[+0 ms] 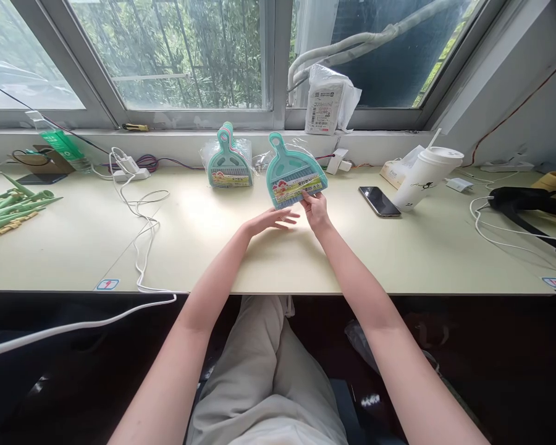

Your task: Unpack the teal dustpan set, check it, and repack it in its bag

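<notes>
A teal mini dustpan and brush set (293, 170) in clear plastic, with a printed label across its brush bristles, is tilted above the table. My right hand (317, 210) pinches its lower right edge, thumb on the front. Just below and left of it, my left hand (272, 220) has its fingers stretched out and apart, holding nothing. A stack of similar dustpan sets (230, 161), also in clear wrapping, leans by the window ledge to the left. Whether the left fingertips touch the held set is hard to tell.
A smartphone (379, 201) and a white cup with a straw (426, 176) sit to the right. White cables (141, 228) and a power strip (130, 173) are at left, near a green-labelled bottle (60, 143). Green leafy pieces (13, 207) lie far left; a black strap (528, 207) lies far right.
</notes>
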The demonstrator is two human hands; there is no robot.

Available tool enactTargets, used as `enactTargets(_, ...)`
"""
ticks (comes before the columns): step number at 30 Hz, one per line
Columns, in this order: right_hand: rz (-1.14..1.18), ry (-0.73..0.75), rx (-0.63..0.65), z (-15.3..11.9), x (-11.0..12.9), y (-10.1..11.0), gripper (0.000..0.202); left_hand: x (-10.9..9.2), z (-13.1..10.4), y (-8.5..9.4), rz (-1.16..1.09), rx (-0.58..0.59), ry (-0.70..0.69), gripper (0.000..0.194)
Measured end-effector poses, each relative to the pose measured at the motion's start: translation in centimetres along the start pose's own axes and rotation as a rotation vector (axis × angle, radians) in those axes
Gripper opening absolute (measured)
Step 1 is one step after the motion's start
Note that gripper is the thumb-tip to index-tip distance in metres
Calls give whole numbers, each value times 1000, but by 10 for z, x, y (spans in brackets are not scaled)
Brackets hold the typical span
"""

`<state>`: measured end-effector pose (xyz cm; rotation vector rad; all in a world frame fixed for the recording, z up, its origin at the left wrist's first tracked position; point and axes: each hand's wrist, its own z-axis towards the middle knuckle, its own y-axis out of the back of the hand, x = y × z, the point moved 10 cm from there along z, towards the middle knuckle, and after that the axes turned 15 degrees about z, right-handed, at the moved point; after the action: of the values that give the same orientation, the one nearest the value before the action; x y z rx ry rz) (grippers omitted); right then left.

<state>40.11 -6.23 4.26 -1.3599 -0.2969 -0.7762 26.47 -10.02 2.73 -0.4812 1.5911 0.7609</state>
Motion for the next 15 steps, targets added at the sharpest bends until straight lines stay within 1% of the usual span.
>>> enactTargets(1,-6,-4,5,0,0,-1,36,-5,1,6,-25,-60,-39,60)
enactTargets(4,-27,-34,23,-2,-4,-6,34,-24,-6,36,-132,-332,-196,55)
enactTargets(5,-34,-53,32,-4,-6,-7,34,-28,-9,45,-169,-403,-241,53)
enactTargets(6,-39,-75,45,-5,-10,-10,33,-31,-12,51,-198,-446,-273,52)
enactTargets(7,-43,-98,62,-6,-13,-12,34,-33,-14,55,-217,-465,-289,50)
enactTargets(9,-45,-127,94,-8,-18,-16,34,-31,-14,56,-216,-458,-273,49)
enactTargets(11,-47,-126,108,-8,-17,-16,35,-25,-12,50,-177,-404,-212,50)
enactTargets(13,-44,-97,106,-5,-13,-14,33,-20,-7,35,-145,-296,-155,52)
enactTargets(15,-36,-63,95,-2,-7,-10,31,-19,-3,19,-149,-182,-134,56)
